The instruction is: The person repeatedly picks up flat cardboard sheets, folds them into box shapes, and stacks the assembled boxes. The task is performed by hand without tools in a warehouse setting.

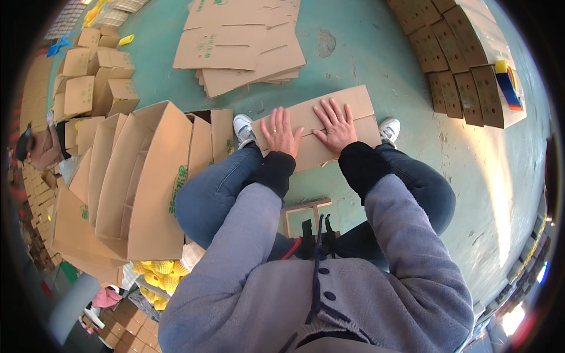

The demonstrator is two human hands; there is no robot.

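Between my feet lies a brown cardboard box [359, 109], its top flaps folded flat with a seam along the middle. My left hand [281, 134], with a ring on one finger, rests palm down on the left part of the box, fingers stretched out. Toward the middle of the same top, my right hand [337, 128] presses flat with its fingers spread. Neither hand holds anything. What the box contains is hidden.
Open cardboard boxes [150, 194] stand close at my left, with yellow foam-netted items [162, 273] beside them. Flattened cartons [235, 44] lie stacked ahead. Closed boxes [465, 65] are piled at the far right, a tape dispenser [507, 88] on them. Another person [47, 147] works far left.
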